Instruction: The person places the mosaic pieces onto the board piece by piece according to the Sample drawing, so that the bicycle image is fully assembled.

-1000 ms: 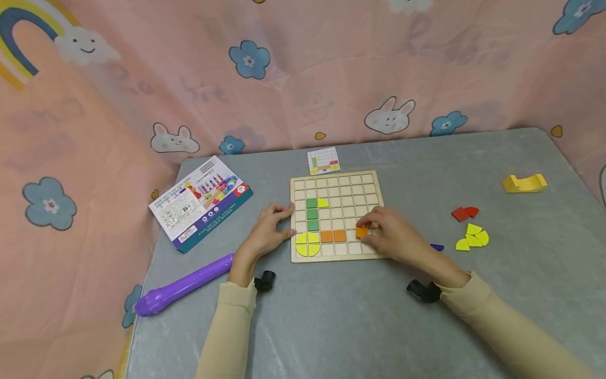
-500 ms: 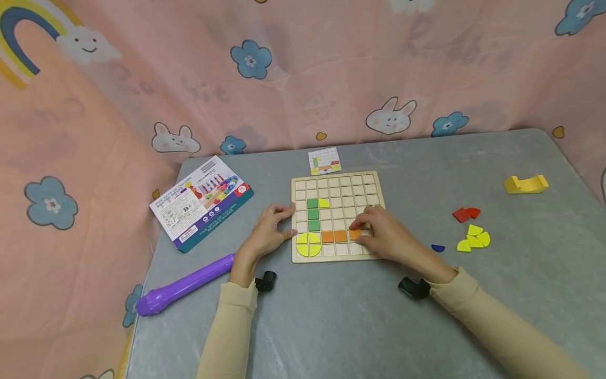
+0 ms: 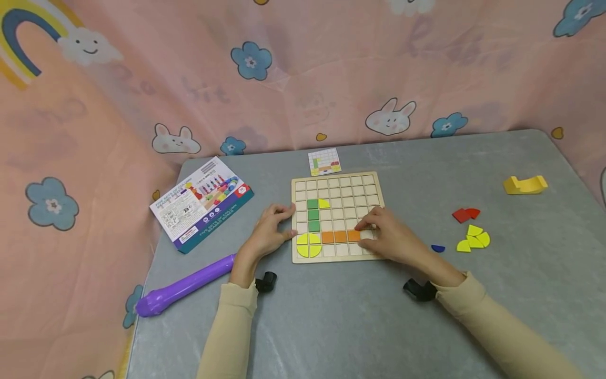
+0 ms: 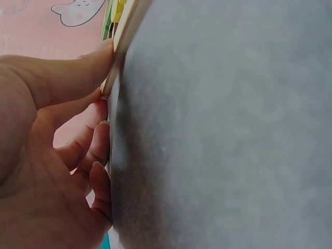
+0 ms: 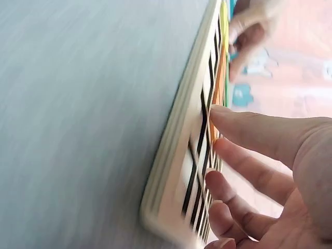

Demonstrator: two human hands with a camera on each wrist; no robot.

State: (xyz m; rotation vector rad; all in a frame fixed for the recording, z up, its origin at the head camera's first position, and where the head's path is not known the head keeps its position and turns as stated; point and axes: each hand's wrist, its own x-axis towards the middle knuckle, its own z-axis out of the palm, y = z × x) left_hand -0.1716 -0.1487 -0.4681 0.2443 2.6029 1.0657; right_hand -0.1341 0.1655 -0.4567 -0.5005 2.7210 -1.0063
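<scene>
A wooden grid board [image 3: 352,198] lies on the grey table, holding green squares [image 3: 313,215], yellow quarter circles [image 3: 309,245] and a row of orange squares [image 3: 340,237]. My left hand [image 3: 266,230] rests against the board's left edge, thumb and index finger apart along it; the left wrist view shows the thumb [image 4: 91,65] touching the rim. At the right end of the orange row is my right hand [image 3: 395,236], thumb and fingertips beside the last square, which lies in its cell. In the right wrist view, the thumb tip [image 5: 220,110] is by the orange strip.
A small pattern card [image 3: 324,161] lies behind the board. To the right are red pieces [image 3: 461,215], loose yellow pieces [image 3: 475,240], a blue half circle [image 3: 437,248] and a yellow block [image 3: 525,185]. A box [image 3: 202,204] and purple tube [image 3: 184,287] lie left.
The third orange square has moved left into the cell beside the other two. My right hand has let go of it and drawn slightly right. The left hand stays in place.
</scene>
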